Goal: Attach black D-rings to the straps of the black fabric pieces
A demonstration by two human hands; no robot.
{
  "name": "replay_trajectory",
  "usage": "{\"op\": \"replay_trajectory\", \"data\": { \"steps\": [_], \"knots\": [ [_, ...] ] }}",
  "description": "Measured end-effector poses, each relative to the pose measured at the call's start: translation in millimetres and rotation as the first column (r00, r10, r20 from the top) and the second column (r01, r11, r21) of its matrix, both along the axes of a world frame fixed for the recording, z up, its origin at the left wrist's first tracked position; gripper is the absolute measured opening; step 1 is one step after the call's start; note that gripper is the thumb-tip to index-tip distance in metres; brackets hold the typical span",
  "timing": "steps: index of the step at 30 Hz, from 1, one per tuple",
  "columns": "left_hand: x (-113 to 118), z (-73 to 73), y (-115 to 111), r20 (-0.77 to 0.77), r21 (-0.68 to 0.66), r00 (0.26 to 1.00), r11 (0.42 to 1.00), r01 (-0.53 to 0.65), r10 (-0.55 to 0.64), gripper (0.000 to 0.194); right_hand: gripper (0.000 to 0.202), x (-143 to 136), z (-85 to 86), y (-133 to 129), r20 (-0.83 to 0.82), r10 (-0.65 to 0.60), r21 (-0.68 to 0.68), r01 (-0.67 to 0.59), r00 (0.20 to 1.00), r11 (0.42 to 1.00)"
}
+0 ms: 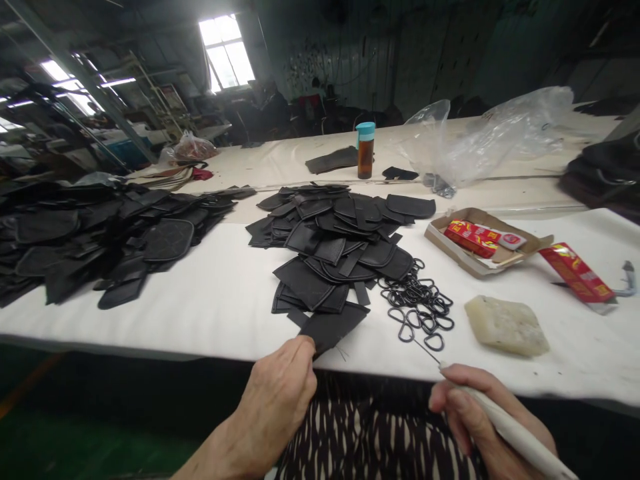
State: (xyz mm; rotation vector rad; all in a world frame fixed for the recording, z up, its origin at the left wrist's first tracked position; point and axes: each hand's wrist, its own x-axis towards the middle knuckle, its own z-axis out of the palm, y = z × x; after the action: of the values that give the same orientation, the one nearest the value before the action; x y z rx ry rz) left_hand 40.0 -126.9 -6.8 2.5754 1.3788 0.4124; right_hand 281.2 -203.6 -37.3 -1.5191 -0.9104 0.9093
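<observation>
My left hand (283,377) is closed on the near edge of a flat black leather piece (336,327) at the table's front edge. Loose thread ends stick out from that piece. Just beyond it lies a heap of similar stitched black pieces (325,243), some with short straps. In my right hand (480,407) is a white-handled tool (515,427) with a thin, awl-like metal tip. That tip points at a pile of black D-rings (420,303) and reaches the nearest ones; whether it touches a ring I cannot tell.
A pale wax-like block (506,325) lies right of the rings. Behind it are a cardboard tray (450,257) with red boxes and another red box (580,273). More black pieces (115,233) cover the left. Farther back stand a bottle (365,150) and clear plastic bags (500,133).
</observation>
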Motion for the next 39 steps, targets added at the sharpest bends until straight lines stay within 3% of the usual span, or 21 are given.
{"op": "replay_trajectory", "data": {
  "steps": [3, 5, 7, 10, 11, 13, 17, 20, 23, 25, 28, 29, 30, 32, 33, 34, 36, 39],
  "knots": [
    [-6, 17.2, -5, 0.325, -0.297, 0.904, 0.938, -0.182, 0.278, 0.020, 0.024, -2, -10.5, 2, 0.013, 0.048, 0.028, -0.049, 0.999, 0.998],
    [-7, 23.4, -3, 0.482, -0.497, 0.727, 0.836, -0.233, 0.489, 0.019, 0.023, -5, -11.8, 3, 0.036, 0.072, 0.057, -0.074, 0.997, 0.996],
    [-4, 23.1, 2, 0.619, -0.652, 0.452, 0.741, -0.161, 0.642, 0.017, 0.021, -10, -8.8, 6, 0.062, 0.093, 0.083, -0.098, 0.994, 0.992],
    [8, 13.2, 7, 0.669, -0.743, 0.019, 0.668, 0.030, 0.743, 0.014, 0.021, -17, -2.4, 12, 0.140, 0.124, 0.060, -0.133, 0.982, 0.989],
    [13, 8.9, 7, 0.654, -0.747, -0.065, 0.658, 0.095, 0.753, 0.015, 0.023, -19, -1.0, 15, 0.178, 0.124, 0.051, -0.135, 0.976, 0.990],
    [25, 1.1, 4, 0.626, -0.735, -0.133, 0.638, 0.227, 0.768, 0.016, 0.024, -24, 0.1, 20, 0.241, 0.111, 0.057, -0.128, 0.964, 0.990],
    [47, -8.1, -8, 0.613, -0.690, -0.140, 0.613, 0.384, 0.777, 0.020, 0.020, -32, 1.3, 29, 0.273, 0.099, 0.124, -0.137, 0.957, 0.983],
    [61, -13.8, -20, 0.596, -0.691, -0.139, 0.594, 0.411, 0.790, 0.025, 0.015, -35, 7.0, 36, 0.242, 0.092, 0.163, -0.134, 0.966, 0.977],
    [68, -23.3, -27, 0.617, -0.711, -0.066, 0.592, 0.379, 0.784, 0.028, 0.008, -34, 11.0, 41, 0.239, -0.002, 0.245, -0.059, 0.971, 0.968],
    [64, -30.8, -28, 0.631, -0.757, 0.133, 0.569, 0.322, 0.764, 0.025, 0.004, -31, 8.4, 44, 0.286, -0.055, 0.309, -0.037, 0.957, 0.950],
    [47, -36.3, -29, 0.458, -0.881, 0.617, 0.419, 0.218, 0.640, 0.026, 0.003, -23, -2.9, 46, 0.399, -0.045, 0.327, -0.096, 0.916, 0.940],
    [42, -35.1, -28, 0.379, -0.903, 0.733, 0.400, 0.159, 0.565, 0.030, 0.006, -19, -7.2, 47, 0.437, -0.028, 0.316, -0.125, 0.899, 0.941],
    [37, -32.1, -27, 0.333, -0.893, 0.799, 0.440, 0.096, 0.500, 0.033, 0.009, -16, -10.9, 48, 0.474, -0.006, 0.302, -0.156, 0.880, 0.941],
    [33, -21.2, -21, 0.370, -0.747, 0.829, 0.665, -0.004, 0.420, 0.031, 0.012, -11, -15.8, 50, 0.538, 0.027, 0.292, -0.216, 0.842, 0.931],
    [35, -14.2, -16, 0.434, -0.615, 0.816, 0.787, -0.041, 0.382, 0.026, 0.012, -9, -16.6, 51, 0.566, 0.038, 0.297, -0.247, 0.823, 0.923],
    [38, -6.8, -10, 0.503, -0.481, 0.796, 0.874, -0.065, 0.336, 0.022, 0.012, -8, -16.5, 53, 0.590, 0.046, 0.304, -0.275, 0.806, 0.912],
    [48, 6.8, 6, 0.575, -0.325, 0.775, 0.943, -0.078, 0.262, 0.029, 0.013, -8, -14.7, 55, 0.635, 0.058, 0.321, -0.331, 0.771, 0.888],
    [65, 19.0, 30, 0.567, -0.374, 0.789, 0.928, -0.009, 0.236, 0.037, 0.016, -9, -12.2, 55, 0.696, 0.061, 0.337, -0.400, 0.716, 0.853]
  ]
}}
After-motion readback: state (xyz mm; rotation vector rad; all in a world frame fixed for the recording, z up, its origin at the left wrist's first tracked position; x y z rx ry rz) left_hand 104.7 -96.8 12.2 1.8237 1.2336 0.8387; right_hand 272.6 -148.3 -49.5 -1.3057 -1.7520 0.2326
